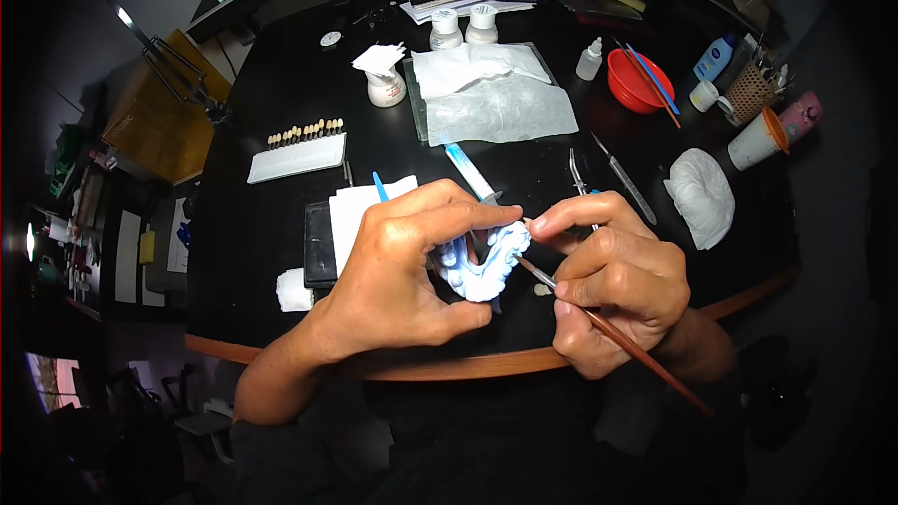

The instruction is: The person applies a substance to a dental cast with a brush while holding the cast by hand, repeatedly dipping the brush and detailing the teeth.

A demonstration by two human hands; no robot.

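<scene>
My left hand is closed around a pale blue-white dental cast, thumb below and fingers along its top. The cast is horseshoe-shaped, with tooth forms along it. In my right hand is a thin brush with a reddish-brown wooden handle and metal ferrule, held like a pen. Its tip meets or nearly meets the cast's right side. My right index finger reaches close to the cast's upper right edge; whether it touches I cannot tell. A blue-white syringe lies just beyond the cast.
Beyond lie a tissue-covered glass slab, a tooth shade guide, and a lidded jar. Toward the right are a red bowl with brushes across it, a metal carving tool, crumpled white tissue and an orange-rimmed cup.
</scene>
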